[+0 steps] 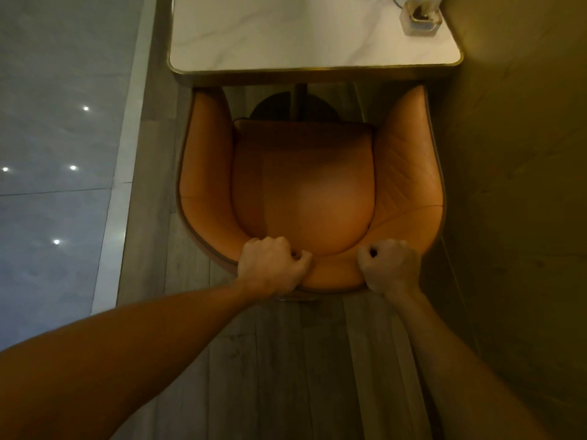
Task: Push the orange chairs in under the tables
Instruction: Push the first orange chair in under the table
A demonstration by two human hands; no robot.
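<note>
An orange padded chair (pixel 305 185) with curved arms stands directly below me, facing a white marble-topped table (pixel 286 36) with a brass rim. The tips of the chair's arms reach the table's near edge; the seat lies in front of that edge. My left hand (pixel 273 268) grips the top of the backrest on the left side, fingers curled over it. My right hand (pixel 390 265) grips the same backrest on the right side. The table's dark round base (pixel 273 106) shows beyond the seat.
A wall (pixel 514 185) runs close along the chair's right side. A clear holder (pixel 421 17) stands at the table's far right corner. Wood-plank floor (pixel 301 360) lies under me; glossy grey tile (pixel 57 138) spreads to the left.
</note>
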